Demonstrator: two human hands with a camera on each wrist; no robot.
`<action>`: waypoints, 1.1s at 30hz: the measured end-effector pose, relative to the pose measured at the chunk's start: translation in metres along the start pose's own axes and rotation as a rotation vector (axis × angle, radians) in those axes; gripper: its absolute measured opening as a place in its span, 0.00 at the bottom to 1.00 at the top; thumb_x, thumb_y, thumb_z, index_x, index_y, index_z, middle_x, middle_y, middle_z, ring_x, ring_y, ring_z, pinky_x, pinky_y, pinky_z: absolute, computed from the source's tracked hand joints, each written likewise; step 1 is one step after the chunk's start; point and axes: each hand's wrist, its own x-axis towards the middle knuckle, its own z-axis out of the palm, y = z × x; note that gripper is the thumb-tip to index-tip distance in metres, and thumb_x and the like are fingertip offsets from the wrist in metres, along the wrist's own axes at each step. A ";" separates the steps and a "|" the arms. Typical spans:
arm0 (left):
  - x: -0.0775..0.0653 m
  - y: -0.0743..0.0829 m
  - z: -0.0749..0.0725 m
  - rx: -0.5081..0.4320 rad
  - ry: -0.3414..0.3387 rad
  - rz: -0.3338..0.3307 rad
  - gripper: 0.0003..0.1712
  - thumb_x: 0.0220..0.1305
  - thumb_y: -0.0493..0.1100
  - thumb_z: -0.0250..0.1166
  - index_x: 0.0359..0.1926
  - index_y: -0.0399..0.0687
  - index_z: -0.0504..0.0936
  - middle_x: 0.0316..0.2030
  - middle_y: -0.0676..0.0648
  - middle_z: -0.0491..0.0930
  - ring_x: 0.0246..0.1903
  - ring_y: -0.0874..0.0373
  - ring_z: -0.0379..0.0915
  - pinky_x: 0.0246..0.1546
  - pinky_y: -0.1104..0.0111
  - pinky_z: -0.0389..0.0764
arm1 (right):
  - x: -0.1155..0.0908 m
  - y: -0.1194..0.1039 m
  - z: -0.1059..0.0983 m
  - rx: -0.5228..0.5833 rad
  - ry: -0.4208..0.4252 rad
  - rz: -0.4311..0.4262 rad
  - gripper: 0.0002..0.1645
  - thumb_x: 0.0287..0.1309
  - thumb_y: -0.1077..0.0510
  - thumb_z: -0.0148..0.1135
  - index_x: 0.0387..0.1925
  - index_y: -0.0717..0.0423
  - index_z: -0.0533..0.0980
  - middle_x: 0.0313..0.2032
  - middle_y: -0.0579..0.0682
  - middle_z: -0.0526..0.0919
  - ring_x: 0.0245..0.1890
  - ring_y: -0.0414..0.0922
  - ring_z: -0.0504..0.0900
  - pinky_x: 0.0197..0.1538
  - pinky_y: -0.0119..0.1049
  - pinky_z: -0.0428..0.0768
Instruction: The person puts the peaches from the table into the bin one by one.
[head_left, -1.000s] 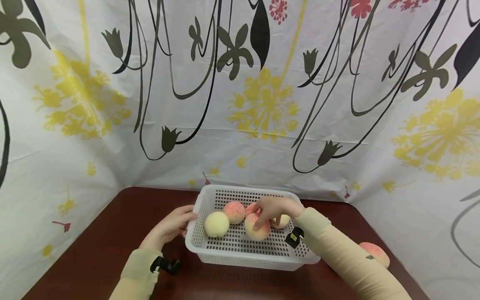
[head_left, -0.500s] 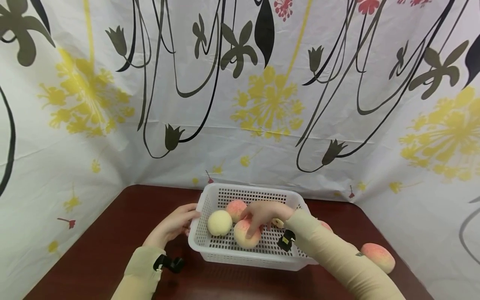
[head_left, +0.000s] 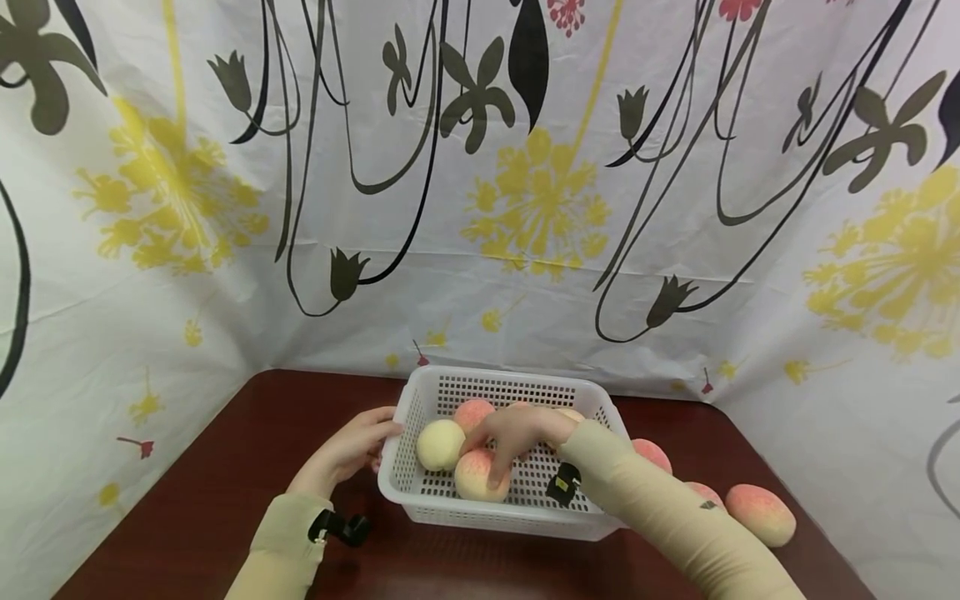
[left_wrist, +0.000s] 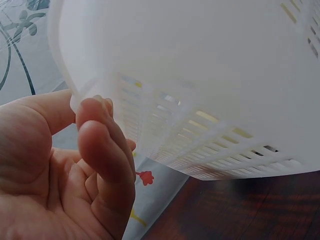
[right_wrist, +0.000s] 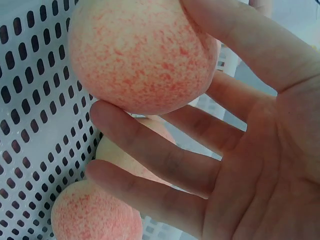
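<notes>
A white perforated plastic basket (head_left: 506, 520) stands on the dark table. My left hand (head_left: 347, 450) grips its left rim; in the left wrist view the fingers curl under the edge of the basket wall (left_wrist: 175, 45). Inside the basket, my right hand (head_left: 519, 433) holds a pink-and-cream peach (head_left: 480, 481) near the front left. The right wrist view shows this peach (right_wrist: 142, 55) between thumb and fingers, with two more peaches below. Beside it lie a pale yellow peach (head_left: 440, 445) and a pink peach (head_left: 473, 413). Other peaches behind the right hand are partly hidden.
To the basket's right, on the table, lie a peach (head_left: 652, 454), another peach (head_left: 705, 493) partly covered by the right sleeve, and a larger-looking peach (head_left: 761, 515). A flower-printed white sheet (head_left: 420, 208) surrounds the back and sides of the dark red-brown table (head_left: 187, 500).
My right hand has moved left and toward the front of the basket with the peach. More of the peaches right of the basket show past the sleeve. My left hand keeps its hold.
</notes>
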 end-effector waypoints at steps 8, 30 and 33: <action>0.000 0.001 0.000 0.003 0.010 -0.008 0.26 0.62 0.42 0.52 0.59 0.37 0.61 0.34 0.31 0.76 0.14 0.59 0.66 0.13 0.69 0.69 | 0.010 -0.005 0.005 0.027 -0.040 -0.053 0.39 0.30 0.61 0.72 0.53 0.46 0.72 0.43 0.34 0.74 0.42 0.34 0.71 0.44 0.28 0.69; 0.002 0.001 -0.001 0.017 0.015 -0.018 0.28 0.61 0.43 0.54 0.60 0.36 0.60 0.35 0.34 0.76 0.14 0.60 0.66 0.12 0.70 0.70 | 0.038 -0.027 0.008 -0.162 -0.023 -0.095 0.37 0.31 0.54 0.72 0.52 0.43 0.73 0.41 0.35 0.75 0.40 0.33 0.69 0.42 0.24 0.68; 0.002 0.001 -0.001 0.011 0.018 -0.021 0.28 0.61 0.43 0.54 0.60 0.36 0.60 0.35 0.35 0.76 0.14 0.60 0.67 0.12 0.70 0.70 | 0.042 -0.029 0.008 -0.222 -0.025 -0.117 0.37 0.31 0.53 0.72 0.51 0.42 0.73 0.37 0.35 0.75 0.37 0.34 0.70 0.39 0.24 0.68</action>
